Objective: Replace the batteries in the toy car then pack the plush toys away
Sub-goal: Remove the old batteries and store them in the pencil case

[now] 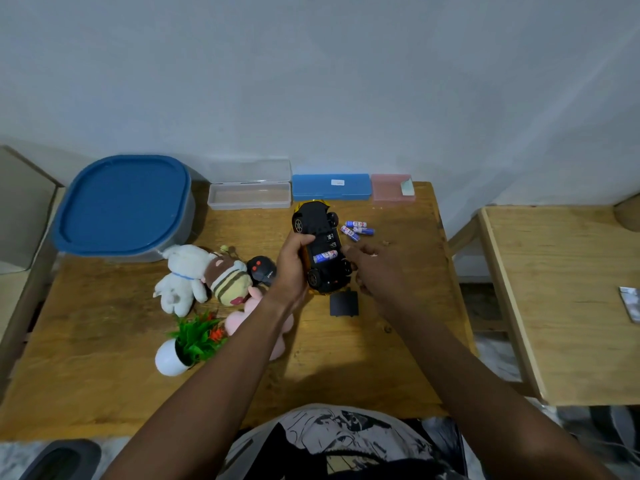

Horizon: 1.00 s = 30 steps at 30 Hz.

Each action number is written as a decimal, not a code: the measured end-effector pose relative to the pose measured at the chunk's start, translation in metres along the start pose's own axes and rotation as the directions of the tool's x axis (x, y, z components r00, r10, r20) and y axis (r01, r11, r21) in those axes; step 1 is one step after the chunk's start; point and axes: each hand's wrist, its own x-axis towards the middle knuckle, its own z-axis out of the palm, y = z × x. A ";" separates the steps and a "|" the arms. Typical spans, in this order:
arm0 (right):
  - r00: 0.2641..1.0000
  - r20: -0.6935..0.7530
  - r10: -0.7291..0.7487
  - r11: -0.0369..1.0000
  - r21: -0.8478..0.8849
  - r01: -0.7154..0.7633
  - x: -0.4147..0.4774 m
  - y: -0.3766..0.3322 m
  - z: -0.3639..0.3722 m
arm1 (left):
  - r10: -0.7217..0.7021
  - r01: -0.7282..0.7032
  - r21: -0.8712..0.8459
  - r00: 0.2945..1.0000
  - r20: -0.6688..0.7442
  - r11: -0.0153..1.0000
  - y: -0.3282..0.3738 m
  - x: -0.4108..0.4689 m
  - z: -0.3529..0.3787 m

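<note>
1. Toy car (pixel 317 223), centre of frame: belly-up, lifted off the wooden table (pixel 346 375), nose towards the wall.
2. Left hand (pixel 292 268) grips the car from its left side, thumb over the underside and fingers curled round the body.
3. Battery bay is uncovered. One blue-and-white battery (pixel 325 256) sits in it.
4. Right hand (pixel 375 268), just right of the car: index finger stretched towards the bay, thumb apart below it. It holds nothing that I can see; the other fingers are hidden behind the back of the hand.
5. Three loose batteries (pixel 356 229) lie on the table, just right of the car's front wheels.
6. Black battery cover (pixel 344 304) lies flat below the car.
7. Plush toys, left of centre: white plush (pixel 181 277), striped brown plush (pixel 228 280), and pink plush (pixel 249 313) partly behind the left forearm.
8. Black remote (pixel 262 270) sits between the plush toys and the left hand.
9. Blue-lidded bin (pixel 124 206) stands shut at the upper left.
</note>
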 end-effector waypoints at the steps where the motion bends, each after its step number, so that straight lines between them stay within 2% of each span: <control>1: 0.996 -0.034 -0.080 0.996 -0.041 0.079 -0.001 0.001 0.001 | 0.018 -0.018 0.014 1.000 -0.013 1.000 -0.001 0.001 0.000; 4: 0.964 -0.079 -0.254 0.955 -0.177 0.237 0.001 0.005 0.004 | 0.112 -0.111 0.091 0.994 -0.007 0.990 -0.001 0.002 0.002; 6: 0.953 -0.078 -0.294 0.933 -0.241 0.268 0.003 0.006 0.004 | 0.187 -0.187 0.131 0.982 0.018 0.974 0.000 0.001 0.004; 11: 0.940 -0.060 -0.337 0.916 -0.252 0.312 0.004 0.009 0.007 | 0.278 -0.279 0.222 0.960 0.036 0.934 -0.001 0.001 0.006; 15: 0.948 -0.052 -0.315 0.916 -0.277 0.289 0.008 0.008 0.008 | 0.332 -0.330 0.288 0.942 0.042 0.899 -0.001 -0.004 0.010; 18: 0.959 -0.046 -0.280 0.938 -0.227 0.263 0.011 0.005 0.007 | 0.357 -0.356 0.303 0.933 0.056 0.884 -0.002 -0.003 0.011; 24: 0.984 -0.015 -0.176 0.977 -0.125 0.173 0.009 0.002 0.005 | 0.332 -0.338 0.296 0.940 0.071 0.893 -0.002 -0.005 0.015; 30: 0.995 -0.031 -0.090 0.996 0.004 0.090 0.006 -0.003 0.005 | 0.302 -0.294 0.217 0.953 -0.007 0.931 -0.005 0.001 0.010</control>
